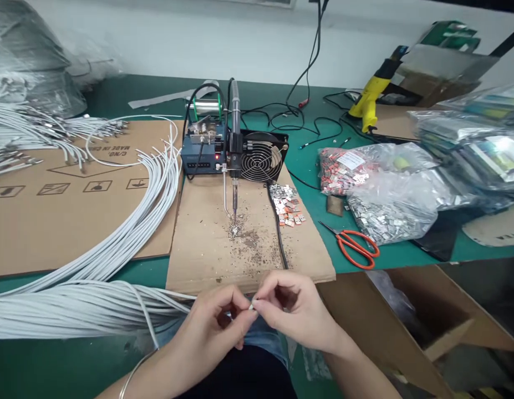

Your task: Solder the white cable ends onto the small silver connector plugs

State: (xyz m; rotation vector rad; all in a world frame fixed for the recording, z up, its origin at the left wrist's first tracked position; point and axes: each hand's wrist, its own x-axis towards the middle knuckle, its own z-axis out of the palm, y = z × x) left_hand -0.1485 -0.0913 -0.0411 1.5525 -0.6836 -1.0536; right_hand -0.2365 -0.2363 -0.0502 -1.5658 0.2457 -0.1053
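Note:
My left hand (217, 318) and my right hand (296, 310) meet just in front of the cardboard's near edge, both in a pinch. Between their fingertips shows a small whitish piece (252, 306), which looks like the end of a white cable; most of it is hidden by the fingers. One white cable (142, 310) loops from the thick cable bundle (74, 310) down to my left wrist. Beyond the hands, a soldering iron (235, 188) points straight down in its stand over solder bits on the cardboard (207, 244).
A blue soldering unit (202, 152), fan (259, 158) and solder spool (209, 106) stand behind. USB plug shells (288, 205) lie right of the iron. Further right are orange-handled scissors (356, 248), bags of connectors (390, 216) and a yellow heat gun (371, 97). An open carton (427, 321) sits below the table edge.

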